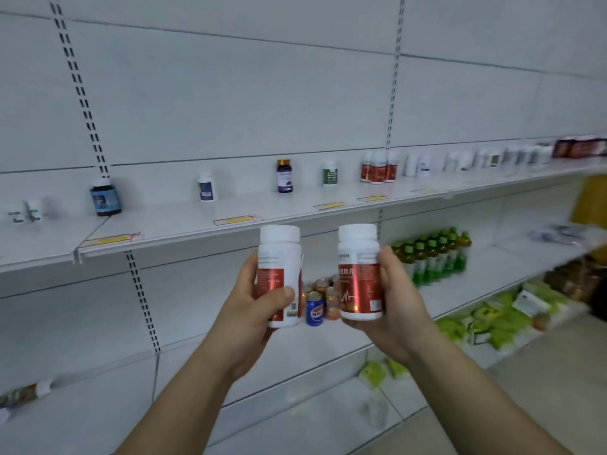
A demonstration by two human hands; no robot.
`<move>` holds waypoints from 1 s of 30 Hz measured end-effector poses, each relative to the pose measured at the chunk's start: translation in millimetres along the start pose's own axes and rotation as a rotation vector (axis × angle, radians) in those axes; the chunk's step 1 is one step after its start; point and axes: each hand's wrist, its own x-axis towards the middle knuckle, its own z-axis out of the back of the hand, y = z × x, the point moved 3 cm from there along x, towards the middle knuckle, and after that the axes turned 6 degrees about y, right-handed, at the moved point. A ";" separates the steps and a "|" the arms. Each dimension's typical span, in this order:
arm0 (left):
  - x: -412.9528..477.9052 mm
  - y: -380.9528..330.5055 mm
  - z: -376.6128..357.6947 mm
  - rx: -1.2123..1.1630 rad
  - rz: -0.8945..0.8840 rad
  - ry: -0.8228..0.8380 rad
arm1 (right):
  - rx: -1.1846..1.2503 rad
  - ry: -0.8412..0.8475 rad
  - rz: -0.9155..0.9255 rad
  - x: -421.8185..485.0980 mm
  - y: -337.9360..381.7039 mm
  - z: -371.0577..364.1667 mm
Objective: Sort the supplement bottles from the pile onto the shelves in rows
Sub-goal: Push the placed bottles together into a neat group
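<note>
Two red-labelled supplement bottles are held upright, side by side but apart, just below the front edge of the upper shelf [184, 221]. The left bottle [279, 254] is gripped by the left hand [253, 313], thumb pressed across its label. The right bottle [359, 280] is clasped by the right hand [395, 300], fingers curled round its side. Sorting is judged part done: three matching bottles [377, 169] and others are already stood along the shelf, wide gaps remaining. The pile is not seen.
</note>
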 end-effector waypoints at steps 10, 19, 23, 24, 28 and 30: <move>78.3 30.5 -83.7 0.181 -0.020 0.096 | 0.041 -0.079 0.054 6.7 50.1 92.6; 178.9 54.9 -102.8 0.159 -0.012 0.143 | -0.056 -0.188 0.115 62.0 84.6 143.5; 231.1 69.8 -122.8 0.108 -0.030 0.268 | -0.061 -0.216 0.168 81.3 116.2 168.3; 242.0 74.0 -129.4 0.087 -0.012 0.317 | -0.049 -0.214 0.184 84.3 123.6 174.7; 277.9 81.1 -160.7 0.149 -0.046 0.417 | -0.117 -0.201 0.237 93.4 152.2 206.8; 294.5 86.6 -179.9 0.141 -0.060 0.443 | -0.184 -0.195 0.254 98.5 167.2 227.4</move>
